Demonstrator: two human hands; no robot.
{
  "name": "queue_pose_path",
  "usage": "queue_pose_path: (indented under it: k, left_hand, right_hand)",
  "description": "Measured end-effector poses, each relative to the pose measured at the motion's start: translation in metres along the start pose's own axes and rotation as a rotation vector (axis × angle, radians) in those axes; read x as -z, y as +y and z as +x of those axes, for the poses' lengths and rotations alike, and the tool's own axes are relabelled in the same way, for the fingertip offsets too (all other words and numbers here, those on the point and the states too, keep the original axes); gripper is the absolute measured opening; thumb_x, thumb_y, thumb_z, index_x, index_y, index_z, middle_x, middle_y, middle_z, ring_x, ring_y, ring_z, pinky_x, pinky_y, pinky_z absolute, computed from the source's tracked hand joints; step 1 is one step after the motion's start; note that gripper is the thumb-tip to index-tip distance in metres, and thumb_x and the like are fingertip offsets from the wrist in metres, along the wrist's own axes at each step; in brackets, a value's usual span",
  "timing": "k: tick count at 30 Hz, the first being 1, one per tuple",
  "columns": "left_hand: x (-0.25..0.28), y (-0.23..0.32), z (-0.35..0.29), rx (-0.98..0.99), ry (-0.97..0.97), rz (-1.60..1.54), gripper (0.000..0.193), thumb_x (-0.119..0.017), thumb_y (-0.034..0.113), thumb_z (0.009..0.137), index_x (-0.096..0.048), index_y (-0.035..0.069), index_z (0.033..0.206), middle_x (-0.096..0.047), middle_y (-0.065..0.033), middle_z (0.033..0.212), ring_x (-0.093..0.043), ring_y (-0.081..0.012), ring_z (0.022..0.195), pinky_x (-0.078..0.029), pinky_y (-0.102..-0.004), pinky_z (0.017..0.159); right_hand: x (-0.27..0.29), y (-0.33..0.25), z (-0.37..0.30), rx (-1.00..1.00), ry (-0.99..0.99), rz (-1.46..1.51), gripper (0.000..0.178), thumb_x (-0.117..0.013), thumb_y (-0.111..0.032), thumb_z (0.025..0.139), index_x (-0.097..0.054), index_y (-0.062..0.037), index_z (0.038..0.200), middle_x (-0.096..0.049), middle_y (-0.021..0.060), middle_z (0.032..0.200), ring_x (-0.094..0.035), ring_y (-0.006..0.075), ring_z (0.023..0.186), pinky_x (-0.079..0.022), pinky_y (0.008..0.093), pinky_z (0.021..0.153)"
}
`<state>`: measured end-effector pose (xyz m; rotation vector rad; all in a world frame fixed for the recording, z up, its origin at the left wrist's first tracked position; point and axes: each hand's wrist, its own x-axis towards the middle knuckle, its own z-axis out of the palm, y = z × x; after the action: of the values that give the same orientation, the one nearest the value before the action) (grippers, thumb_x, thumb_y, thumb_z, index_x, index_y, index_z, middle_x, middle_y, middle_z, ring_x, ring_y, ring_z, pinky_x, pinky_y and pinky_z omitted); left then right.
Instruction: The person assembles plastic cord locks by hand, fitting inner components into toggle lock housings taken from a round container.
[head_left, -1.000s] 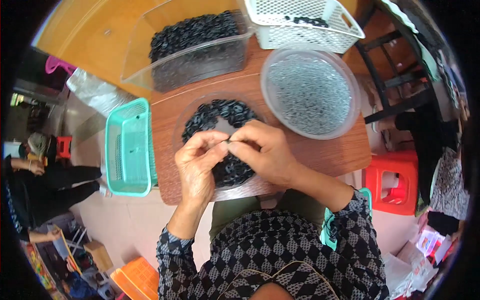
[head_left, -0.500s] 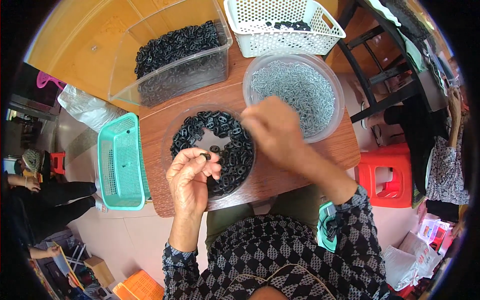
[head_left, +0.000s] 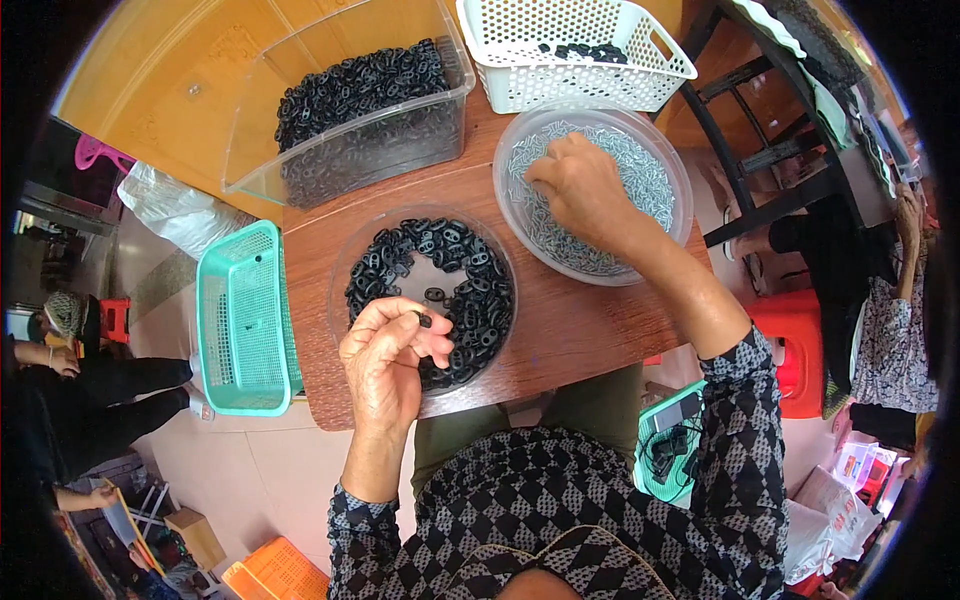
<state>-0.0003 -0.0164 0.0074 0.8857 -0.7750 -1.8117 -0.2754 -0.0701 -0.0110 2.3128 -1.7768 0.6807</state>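
Evidently plenty is left: loose black pieces [head_left: 487,312] ring the round tray [head_left: 424,277]. Above it, the left hand [head_left: 388,350] pinches one black piece [head_left: 424,320]; the right hand [head_left: 582,188] curls over silver pins [head_left: 648,185] in the clear bowl [head_left: 683,195], its grip hidden.

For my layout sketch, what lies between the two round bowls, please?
The head view shows just bare wooden tabletop between the bowl of black pieces and the bowl of silvery pins.
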Motion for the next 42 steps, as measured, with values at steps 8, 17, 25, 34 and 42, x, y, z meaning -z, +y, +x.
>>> queue_pose_path:
  k: [8, 17, 25, 34, 42]
  left_hand:
    - [0.0, -0.002, -0.001, -0.011, 0.025, 0.002, 0.009, -0.059, 0.005, 0.085, -0.059, -0.003, 0.088, -0.063, -0.0142, 0.074, -0.059, -0.0172, 0.055, -0.049, -0.0268, 0.051]
    - [-0.002, 0.0, -0.001, 0.033, 0.01, 0.076, 0.01, -0.056, 0.006, 0.087, -0.057, -0.004, 0.089, -0.065, -0.0183, 0.077, -0.063, -0.0198, 0.057, -0.05, -0.0274, 0.048]
    - [-0.001, -0.004, 0.001, 0.044, 0.01, 0.058, 0.008, -0.057, 0.005, 0.089, -0.058, -0.003, 0.091, -0.065, -0.0159, 0.077, -0.062, -0.0163, 0.057, -0.049, -0.0249, 0.048]
    - [-0.007, -0.006, 0.003, -0.019, 0.053, 0.116, 0.009, -0.056, 0.006, 0.089, -0.057, -0.004, 0.091, -0.064, -0.0143, 0.08, -0.063, -0.0144, 0.063, -0.049, -0.0235, 0.05]
    - [-0.013, -0.008, -0.01, -0.214, 0.099, 0.297, 0.008, -0.055, 0.003, 0.089, -0.058, -0.004, 0.091, -0.063, -0.0079, 0.08, -0.058, -0.0098, 0.067, -0.047, -0.0211, 0.06]
  right_hand:
    - [-0.009, -0.002, -0.002, 0.01, -0.082, 0.175, 0.003, -0.067, -0.007, 0.071, -0.064, -0.0063, 0.073, -0.055, 0.0091, 0.072, -0.053, 0.0289, 0.077, -0.044, 0.0405, 0.067]
    - [-0.029, -0.011, 0.006, 0.115, -0.091, 0.027, 0.005, -0.062, -0.005, 0.064, -0.063, -0.0003, 0.065, -0.061, 0.0176, 0.075, -0.057, 0.0322, 0.076, -0.048, 0.0427, 0.066]
    - [-0.017, -0.008, 0.004, 0.117, 0.035, 0.069, 0.008, -0.059, -0.006, 0.073, -0.054, -0.0017, 0.069, -0.057, 0.0136, 0.072, -0.055, 0.0322, 0.073, -0.045, 0.0433, 0.064]
    - [0.032, -0.101, -0.014, -0.069, -0.272, 0.806, 0.008, -0.06, -0.01, 0.077, -0.055, -0.0029, 0.074, -0.06, 0.0151, 0.071, -0.06, 0.0332, 0.072, -0.046, 0.0431, 0.064]
    - [0.01, -0.121, -0.028, 0.146, -0.019, 0.487, 0.012, -0.062, -0.01, 0.073, -0.051, -0.0043, 0.072, -0.055, 0.0122, 0.071, -0.055, 0.031, 0.072, -0.045, 0.0408, 0.061]
